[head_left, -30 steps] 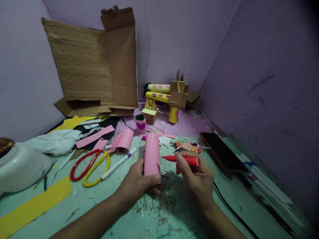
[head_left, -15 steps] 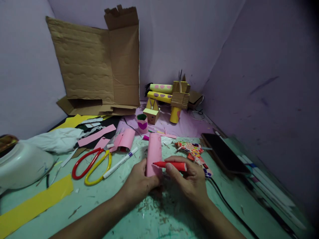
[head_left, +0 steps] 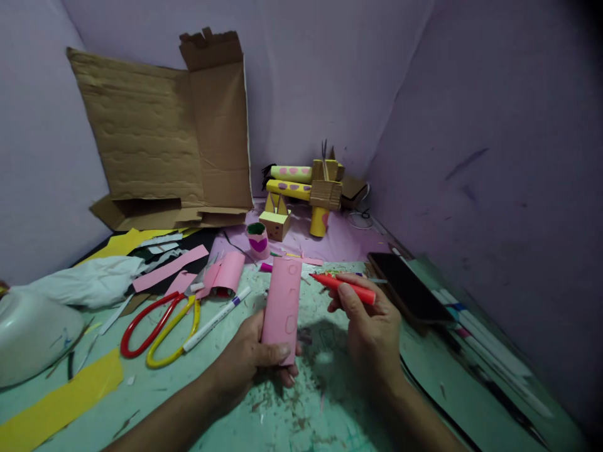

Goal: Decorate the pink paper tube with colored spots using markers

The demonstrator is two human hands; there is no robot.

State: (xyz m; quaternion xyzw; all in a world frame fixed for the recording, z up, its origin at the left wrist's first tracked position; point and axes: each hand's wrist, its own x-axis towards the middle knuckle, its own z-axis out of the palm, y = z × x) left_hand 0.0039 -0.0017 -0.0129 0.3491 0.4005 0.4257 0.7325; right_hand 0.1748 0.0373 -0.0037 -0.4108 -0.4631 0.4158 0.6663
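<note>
My left hand grips the lower end of a pink paper-covered tube, thumb across its front. Drawn outlines, roughly round, run down the tube's face. In my right hand is a red marker, its tip pointing left and apart from the tube. Left of the tube lie a white marker with a purple band and scissors with one red and one yellow handle. Another pink paper roll rests behind them.
A cardboard sheet leans on the back wall. Yellow tube-and-box models and a small pink cup stand at the back. A phone and several markers lie right. Yellow paper is front left.
The red marker has come away from the tube, moving right and up with my right hand. My left hand has turned the tube, showing more drawn outlines. The view has shifted slightly.
</note>
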